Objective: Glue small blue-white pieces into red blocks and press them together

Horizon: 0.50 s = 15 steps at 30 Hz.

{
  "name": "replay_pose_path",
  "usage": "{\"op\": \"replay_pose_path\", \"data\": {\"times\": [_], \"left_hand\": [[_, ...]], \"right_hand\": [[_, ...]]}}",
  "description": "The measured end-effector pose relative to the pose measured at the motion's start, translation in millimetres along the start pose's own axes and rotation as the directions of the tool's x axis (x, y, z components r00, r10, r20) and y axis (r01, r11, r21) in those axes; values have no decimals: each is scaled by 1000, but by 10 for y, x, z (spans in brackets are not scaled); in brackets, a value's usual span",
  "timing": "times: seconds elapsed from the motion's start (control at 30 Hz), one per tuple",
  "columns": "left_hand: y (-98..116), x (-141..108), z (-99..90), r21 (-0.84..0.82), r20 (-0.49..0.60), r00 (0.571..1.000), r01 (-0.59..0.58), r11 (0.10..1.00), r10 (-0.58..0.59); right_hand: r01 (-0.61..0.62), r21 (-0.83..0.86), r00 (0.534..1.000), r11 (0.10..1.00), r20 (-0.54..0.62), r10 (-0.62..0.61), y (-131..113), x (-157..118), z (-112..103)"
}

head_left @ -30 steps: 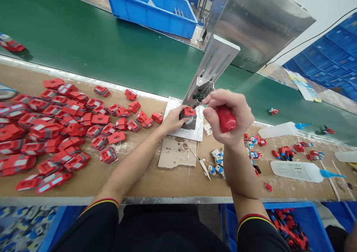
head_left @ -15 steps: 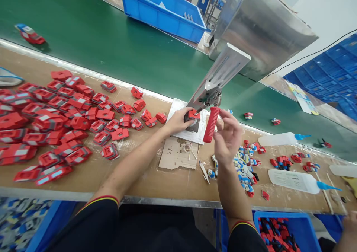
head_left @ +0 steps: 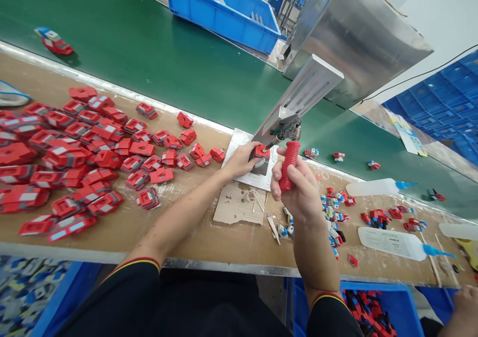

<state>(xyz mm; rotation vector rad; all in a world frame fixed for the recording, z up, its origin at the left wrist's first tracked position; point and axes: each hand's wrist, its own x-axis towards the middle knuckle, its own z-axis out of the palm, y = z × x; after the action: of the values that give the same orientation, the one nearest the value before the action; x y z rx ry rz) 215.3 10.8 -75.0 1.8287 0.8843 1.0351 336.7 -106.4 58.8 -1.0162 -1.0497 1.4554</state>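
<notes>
My left hand (head_left: pixel 242 161) holds a small red plastic part (head_left: pixel 262 151) at the foot of a metal hand press (head_left: pixel 286 125). Its fingertips are partly hidden behind the part. The fingers of my right hand (head_left: pixel 298 185) are wrapped round the red ribbed lever handle (head_left: pixel 290 165) of the press. Beneath the part lies the pale base plate (head_left: pixel 239 140) of the press. A torn piece of cardboard (head_left: pixel 233 205) with a clear ring and small sticks on it lies just in front. A white pen-like tool (head_left: pixel 273 228) rests beside the cardboard.
Red plastic parts (head_left: pixel 67 153) are heaped at the left. Small blue, white and red pieces (head_left: pixel 334 212) and plastic bottles (head_left: pixel 390 242) lie at the right. Behind runs a green conveyor (head_left: pixel 142 53) with a blue crate (head_left: pixel 224 16) beyond. Another person's hand (head_left: pixel 465 302) shows at lower right.
My right hand has closed round the lever handle, which stands more upright than before. The left hand stays at the red part. Pieces on the conveyor have shifted to the right.
</notes>
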Motion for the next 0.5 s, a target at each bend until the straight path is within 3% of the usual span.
{"op": "replay_pose_path", "data": {"times": [0.37, 0.5], "left_hand": [[-22, 0, 1, 24, -10, 999, -47, 999, 48], [-50, 0, 3, 29, -13, 998, -62, 998, 62]], "right_hand": [[-112, 52, 993, 992, -24, 113, 2, 39, 155], [-36, -70, 994, 997, -110, 29, 162, 109, 163]]}}
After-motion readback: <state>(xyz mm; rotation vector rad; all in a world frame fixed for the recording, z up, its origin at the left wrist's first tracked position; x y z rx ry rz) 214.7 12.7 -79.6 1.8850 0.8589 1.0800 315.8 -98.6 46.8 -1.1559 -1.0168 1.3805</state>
